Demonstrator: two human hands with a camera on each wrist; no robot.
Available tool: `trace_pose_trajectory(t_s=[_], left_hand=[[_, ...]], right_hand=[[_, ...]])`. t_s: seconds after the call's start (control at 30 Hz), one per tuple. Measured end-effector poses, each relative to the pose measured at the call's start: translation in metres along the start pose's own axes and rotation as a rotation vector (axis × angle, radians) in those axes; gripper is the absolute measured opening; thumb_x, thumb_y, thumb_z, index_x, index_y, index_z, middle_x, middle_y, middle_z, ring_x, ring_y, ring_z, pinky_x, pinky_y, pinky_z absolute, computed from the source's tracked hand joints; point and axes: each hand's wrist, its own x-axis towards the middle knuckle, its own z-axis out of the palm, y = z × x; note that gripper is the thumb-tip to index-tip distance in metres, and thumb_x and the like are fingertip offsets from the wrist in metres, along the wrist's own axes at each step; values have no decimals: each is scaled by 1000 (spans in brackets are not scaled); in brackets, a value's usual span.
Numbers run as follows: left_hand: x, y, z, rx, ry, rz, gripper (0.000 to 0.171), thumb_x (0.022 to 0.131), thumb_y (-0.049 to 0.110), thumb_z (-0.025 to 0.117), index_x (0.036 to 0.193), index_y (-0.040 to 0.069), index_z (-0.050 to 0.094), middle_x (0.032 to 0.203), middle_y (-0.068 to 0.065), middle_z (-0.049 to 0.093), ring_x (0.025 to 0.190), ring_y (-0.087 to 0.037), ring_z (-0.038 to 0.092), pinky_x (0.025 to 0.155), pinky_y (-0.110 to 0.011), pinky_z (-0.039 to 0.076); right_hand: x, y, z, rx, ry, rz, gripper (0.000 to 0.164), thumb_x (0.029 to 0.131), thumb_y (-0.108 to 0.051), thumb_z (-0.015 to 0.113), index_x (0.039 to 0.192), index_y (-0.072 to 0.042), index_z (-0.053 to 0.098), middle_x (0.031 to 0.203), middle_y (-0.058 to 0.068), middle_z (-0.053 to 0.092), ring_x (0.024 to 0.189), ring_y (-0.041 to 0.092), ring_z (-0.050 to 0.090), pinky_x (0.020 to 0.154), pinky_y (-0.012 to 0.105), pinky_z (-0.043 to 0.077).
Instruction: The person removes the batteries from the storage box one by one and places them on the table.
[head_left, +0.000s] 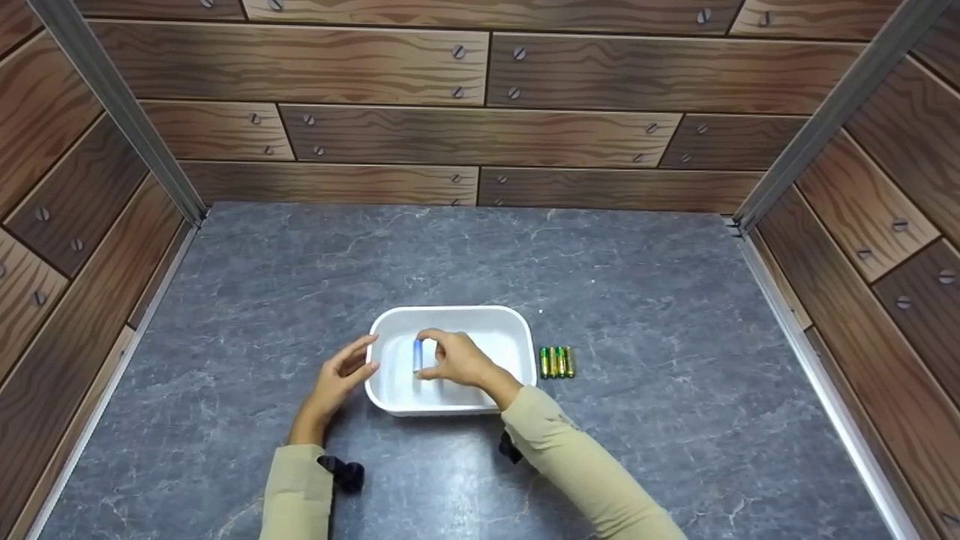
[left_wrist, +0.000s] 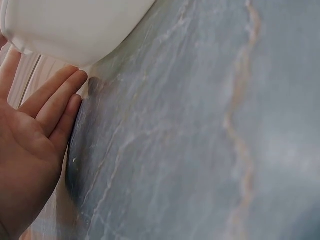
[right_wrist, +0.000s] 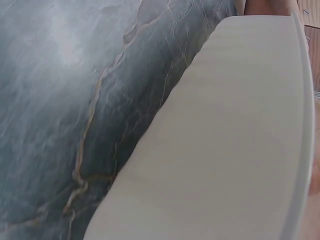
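A white rectangular tub [head_left: 450, 411] stands on the grey marbled tabletop. My right hand [head_left: 459, 361] is over its inside, pinching a slim blue battery [head_left: 418, 355] by its two ends between thumb and finger. The battery looks upright along the camera's view; whether it touches the tub's floor I cannot tell. At the tub's left rim, my left hand [head_left: 339, 379] rests its fingertips with the fingers loosely extended. In the left wrist view, that hand [left_wrist: 35, 140] lies beside the tub's outer wall [left_wrist: 80, 30]. The right wrist view is mostly filled by the tub's side [right_wrist: 215, 125].
Several green-and-gold batteries [head_left: 556, 362] lie side by side just right of the tub. Wood-patterned panels [head_left: 480, 135] enclose the tabletop [head_left: 637, 300] at the back and both sides, with metal posts [head_left: 124, 112] at the corners.
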Motion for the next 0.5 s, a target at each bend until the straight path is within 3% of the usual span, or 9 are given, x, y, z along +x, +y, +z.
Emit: trace_pose_trajectory(t_s=[0.3, 0.5], left_hand=[[-1, 1, 0, -4, -1, -8, 49, 89, 0, 64, 136, -3, 51, 132, -30, 58, 99, 5, 63, 86, -16, 51], [-1, 2, 0, -7, 3, -14, 49, 89, -1, 64, 136, -2, 52, 132, -29, 58, 109, -12, 64, 85, -16, 51]], right_hand=[[-9, 5, -10, -14, 2, -38, 53, 77, -19, 81, 123, -4, 59, 62, -6, 42, 55, 6, 37, 54, 15, 29], [-18, 10, -17, -25, -6, -61, 53, 77, -18, 81, 123, -4, 59, 60, -7, 41, 55, 5, 36, 54, 15, 29]])
